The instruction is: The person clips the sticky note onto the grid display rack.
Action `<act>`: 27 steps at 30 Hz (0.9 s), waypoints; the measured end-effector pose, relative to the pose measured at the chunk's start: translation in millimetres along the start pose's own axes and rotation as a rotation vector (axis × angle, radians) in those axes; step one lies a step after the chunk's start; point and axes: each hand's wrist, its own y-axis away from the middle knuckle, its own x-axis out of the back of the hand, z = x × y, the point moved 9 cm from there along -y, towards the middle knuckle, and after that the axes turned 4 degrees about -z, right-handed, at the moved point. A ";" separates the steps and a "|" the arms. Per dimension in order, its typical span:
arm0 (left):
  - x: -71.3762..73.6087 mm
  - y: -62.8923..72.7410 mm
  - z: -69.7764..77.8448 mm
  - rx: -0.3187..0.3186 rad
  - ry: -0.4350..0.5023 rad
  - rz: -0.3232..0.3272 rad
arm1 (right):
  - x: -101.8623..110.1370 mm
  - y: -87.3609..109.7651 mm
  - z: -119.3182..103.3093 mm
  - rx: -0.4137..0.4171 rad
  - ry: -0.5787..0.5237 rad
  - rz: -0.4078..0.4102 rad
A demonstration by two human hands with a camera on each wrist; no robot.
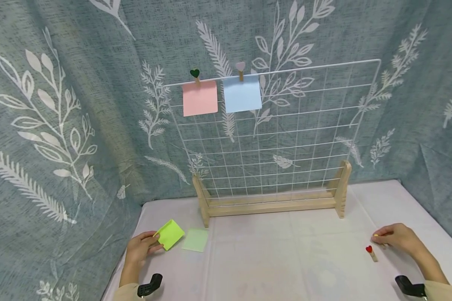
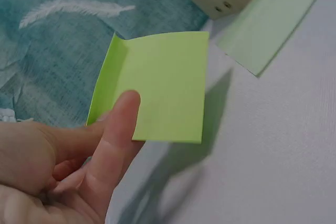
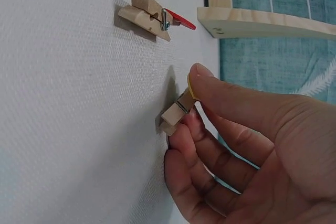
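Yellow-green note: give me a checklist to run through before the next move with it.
1. Left hand has hold of the yellow-green note: ok.
2. Yellow-green note is flat: not ok, one edge is bent up.
3. Right hand has hold of the yellow-topped clothespin: ok.
4. Yellow-topped clothespin's jaws are spread: cannot tell from these angles.
5. Top bar of the wire grid is free right of the blue note: ok.
6. Blue note and pink note are each clipped to the top bar: ok.

a rack (image 1: pixel 272 207) stands at the worktop's (image 1: pixel 271 259) rear, two notes (image 1: pixel 171 235) before it at left, two clothespins (image 1: pixel 373 256) at right.
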 end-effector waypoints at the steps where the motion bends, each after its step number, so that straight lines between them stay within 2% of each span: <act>1: 0.2 0.4 -1.0 0.017 0.019 -0.014 | 1.1 1.0 -0.1 0.001 -0.007 0.008; 4: 0.0 2.4 -0.2 0.046 0.068 -0.049 | 6.3 4.5 -1.1 0.018 -0.018 0.056; 8: -2.3 4.4 5.4 0.049 0.111 -0.093 | 13.8 8.4 -1.4 0.040 -0.017 0.132; 15: -4.2 7.4 11.1 0.067 0.205 -0.119 | 18.1 8.9 -2.2 0.033 -0.032 0.183; 21: -7.5 8.7 18.4 0.042 0.281 -0.126 | 21.6 11.5 -8.1 0.059 -0.028 0.229; 24: -8.9 8.8 21.8 0.027 0.269 -0.102 | 22.9 12.6 -9.3 0.061 -0.011 0.252; 27: -10.6 9.7 24.7 0.010 0.181 -0.068 | 25.2 13.6 -12.0 0.073 -0.020 0.282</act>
